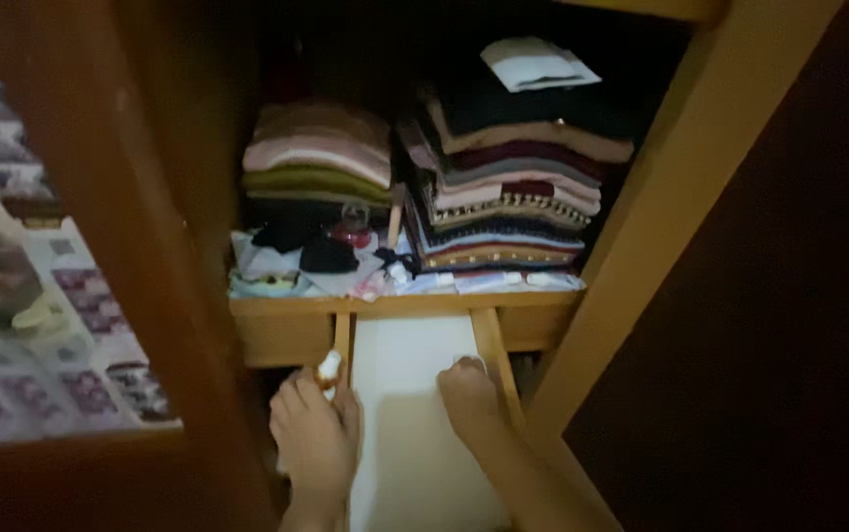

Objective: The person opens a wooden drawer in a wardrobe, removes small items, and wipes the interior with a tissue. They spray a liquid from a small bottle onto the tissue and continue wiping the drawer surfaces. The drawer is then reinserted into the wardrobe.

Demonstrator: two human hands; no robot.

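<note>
Here, the wardrobe (641, 246) frames a shelf (405, 305) packed with two stacks of folded clothes (508, 192), leaving little spare room above. Below it a pale drawer (414, 394) is pulled out between wooden rails. The right hand (472, 394) rests, fingers curled, on the right rail; the left hand (314, 433) grips the left one, pinching a small bottle (328, 369).

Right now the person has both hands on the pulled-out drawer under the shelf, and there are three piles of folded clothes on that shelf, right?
Not quite. The head view shows two piles of folded clothes, not three: a shorter pile and a taller pile. The rest holds: the left hand and right hand are on the pulled-out drawer under the shelf.
</note>
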